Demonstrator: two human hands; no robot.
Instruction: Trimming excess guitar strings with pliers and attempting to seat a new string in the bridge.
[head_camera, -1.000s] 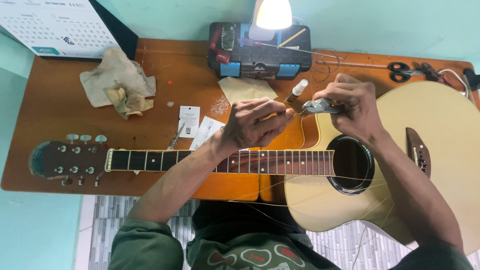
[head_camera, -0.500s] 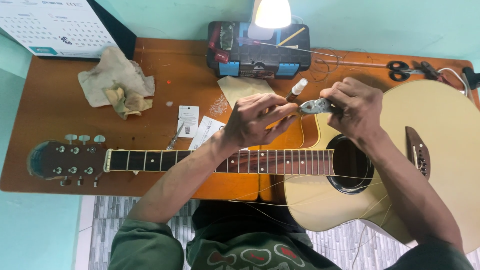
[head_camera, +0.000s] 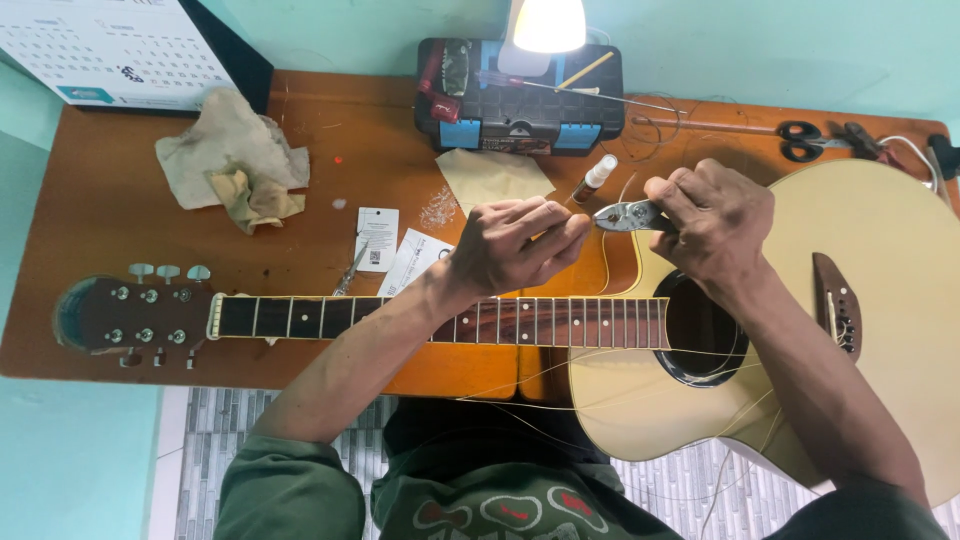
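Head view: at frame centre the right hand (head_camera: 715, 225) is closed round small pliers (head_camera: 628, 216), while the left hand (head_camera: 520, 245) pinches a thin string end at their tip, above the guitar (head_camera: 880, 300). Best keep the string taut and the nip short.

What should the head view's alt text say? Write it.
A person's right hand holds small pliers against the left hand's fingertips above an acoustic guitar lying across a wooden table, loose strings trailing; a toolbox, rags and scissors lie behind.
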